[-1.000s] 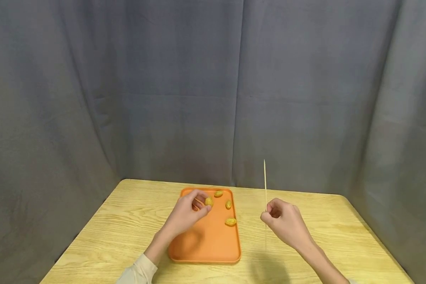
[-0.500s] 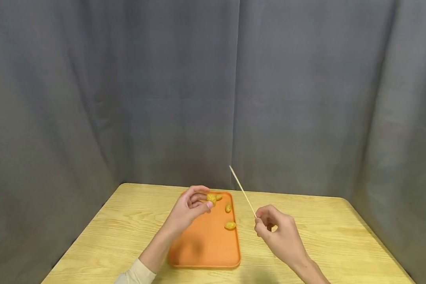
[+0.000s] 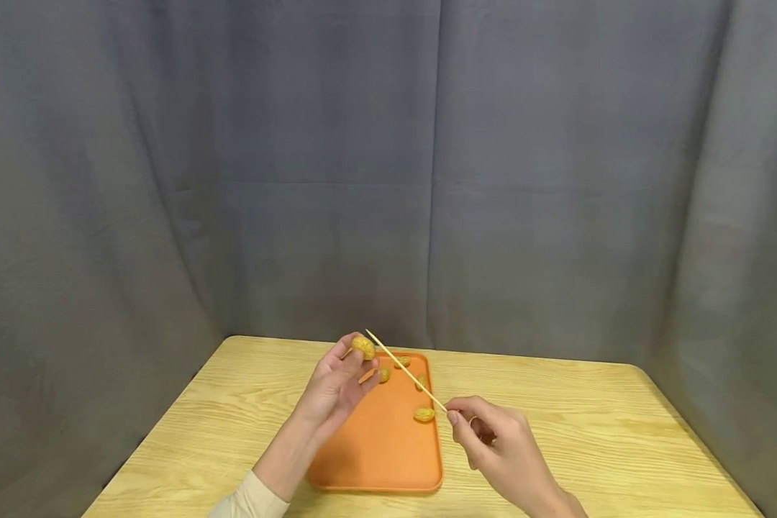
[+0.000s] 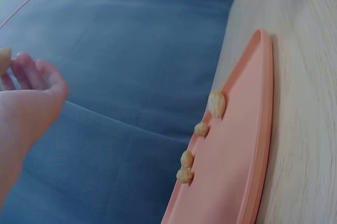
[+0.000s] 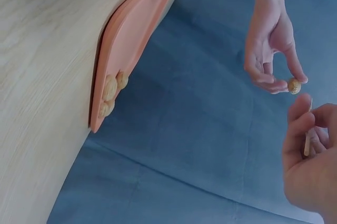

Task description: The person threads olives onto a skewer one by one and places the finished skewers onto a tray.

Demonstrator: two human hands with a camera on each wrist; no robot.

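My left hand [image 3: 333, 392], over the far left part of the orange tray, pinches a wrinkled golden oval piece [image 3: 363, 347] that looks like a candied date. In the right wrist view this piece [image 5: 294, 86] sits between thumb and fingertips. A thin bamboo skewer [image 3: 404, 370] slants up and left from my right hand [image 3: 501, 446], pinched near its lower end by thumb and fingers. Its pointed tip reaches right beside the held piece in the head view. Several similar golden pieces [image 3: 424, 415] lie in the tray [image 3: 388, 460], along its far and right sides.
The low-rimmed tray lies on a pale wood-grain table [image 3: 557, 403]. Grey curtains [image 3: 337, 180] hang behind the table and at both sides.
My right hand has moved left, and the skewer has tipped from upright to slanting left toward the held piece. My left hand has turned and raised the piece slightly.
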